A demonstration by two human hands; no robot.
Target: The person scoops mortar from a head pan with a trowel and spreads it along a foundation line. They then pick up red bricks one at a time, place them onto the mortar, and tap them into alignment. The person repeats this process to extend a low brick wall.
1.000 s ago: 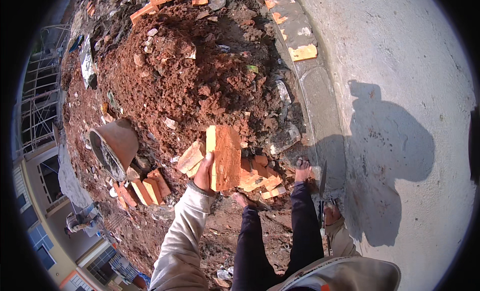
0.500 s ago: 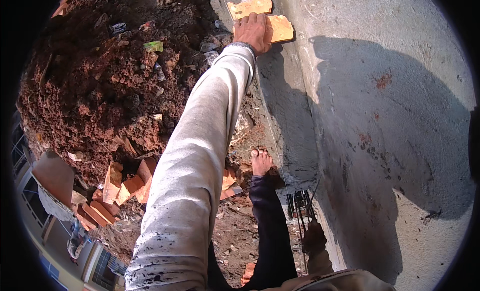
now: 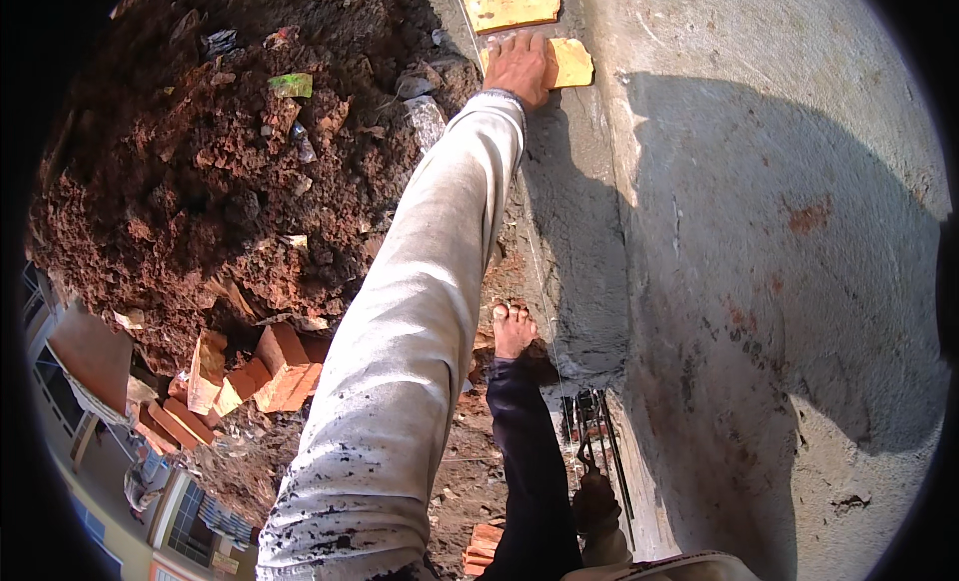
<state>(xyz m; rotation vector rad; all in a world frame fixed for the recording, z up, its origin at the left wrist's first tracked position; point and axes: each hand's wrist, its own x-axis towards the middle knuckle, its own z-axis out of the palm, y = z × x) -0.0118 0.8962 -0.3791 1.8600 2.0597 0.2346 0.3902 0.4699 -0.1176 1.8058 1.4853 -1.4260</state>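
At the top of the head view, my left hand [image 3: 516, 69] grips an orange brick [image 3: 569, 63], its fingers over the brick as it lies on the grey mortar ledge [image 3: 584, 281] along a string line. A second orange brick [image 3: 509, 6] lies just beyond it, with a gap between them. My left sleeve crosses the middle of the view. Low at the right, my right hand [image 3: 597, 501] is in shadow, closed round the handle of a trowel, beside dark steel bars [image 3: 623, 471]. My bare foot [image 3: 514, 331] is beside the ledge.
A rough concrete wall [image 3: 759, 281] fills the right side. Reddish soil with litter [image 3: 200, 161] covers the left, with loose bricks [image 3: 280, 371] and a tilted bucket [image 3: 90, 351]. A person [image 3: 140, 486] and buildings show at the lower-left rim.
My left hand has carried a brick from low in the middle up to the ledge and shifted it slightly toward me since half a second ago. The view has turned along the ledge.
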